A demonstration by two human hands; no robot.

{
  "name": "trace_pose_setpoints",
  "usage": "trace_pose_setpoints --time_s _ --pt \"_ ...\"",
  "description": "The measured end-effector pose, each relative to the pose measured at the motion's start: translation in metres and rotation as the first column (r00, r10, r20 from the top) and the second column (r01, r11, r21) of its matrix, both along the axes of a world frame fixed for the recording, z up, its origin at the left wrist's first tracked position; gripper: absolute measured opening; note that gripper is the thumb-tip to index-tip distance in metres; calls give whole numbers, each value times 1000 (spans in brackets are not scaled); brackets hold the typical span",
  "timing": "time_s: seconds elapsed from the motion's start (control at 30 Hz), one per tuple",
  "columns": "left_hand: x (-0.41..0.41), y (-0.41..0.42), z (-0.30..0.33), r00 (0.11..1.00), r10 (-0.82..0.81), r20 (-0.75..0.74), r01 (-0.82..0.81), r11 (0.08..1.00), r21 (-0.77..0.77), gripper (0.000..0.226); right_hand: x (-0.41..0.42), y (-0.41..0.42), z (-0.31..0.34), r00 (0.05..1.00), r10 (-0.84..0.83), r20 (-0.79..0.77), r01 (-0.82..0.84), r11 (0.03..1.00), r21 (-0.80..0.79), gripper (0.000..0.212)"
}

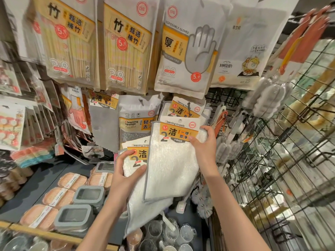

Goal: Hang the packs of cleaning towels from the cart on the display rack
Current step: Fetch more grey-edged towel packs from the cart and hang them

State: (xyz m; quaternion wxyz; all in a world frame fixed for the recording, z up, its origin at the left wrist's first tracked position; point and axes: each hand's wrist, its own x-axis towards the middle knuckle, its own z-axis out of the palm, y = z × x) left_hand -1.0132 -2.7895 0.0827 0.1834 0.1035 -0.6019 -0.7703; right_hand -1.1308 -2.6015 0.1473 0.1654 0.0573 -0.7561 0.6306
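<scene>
Now we hold two packs of cleaning towels up against the crowded display rack.

Our right hand point(202, 142) pinches the upper pack point(174, 160) at its card header, fingers curled round the right corner; our left hand point(125, 171) grips the lower pack point(145, 201), thumb over its label and fingers curled behind. Just above our right fingers another cleaning towel pack point(184, 109) already hangs on a hook, with a cleaning sponge pack point(137, 116) beside it and a disposable gloves bag point(186, 51) overhead, overlapping its top. Right of our right fingers bottle brushes point(268, 98) hang close, before a wire grid point(282, 160). Below our left fingers grey containers point(88, 196) sit on the shelf point(45, 180), leaving little room either side.
</scene>
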Motion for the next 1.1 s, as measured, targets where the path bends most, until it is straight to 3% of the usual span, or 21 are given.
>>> trace_pose_setpoints --time_s 0.4,0.57,0.73,1.1 --pt "-7 -1 5 999 13 -31 -13 1000 13 55 -35 7 14 989 -145 -17 145 989 -12 37" --pt "-9 -2 2 999 33 -8 -34 998 -57 55 -41 4 10 984 -167 -60 167 986 -3 42" --pt "-8 -3 0 998 46 33 -43 995 -88 56 -58 -2 8 983 -175 -53 181 974 139 23" --pt "4 -12 -6 998 65 21 -64 995 -75 55 -75 0 6 995 -94 -21 96 943 318 35"
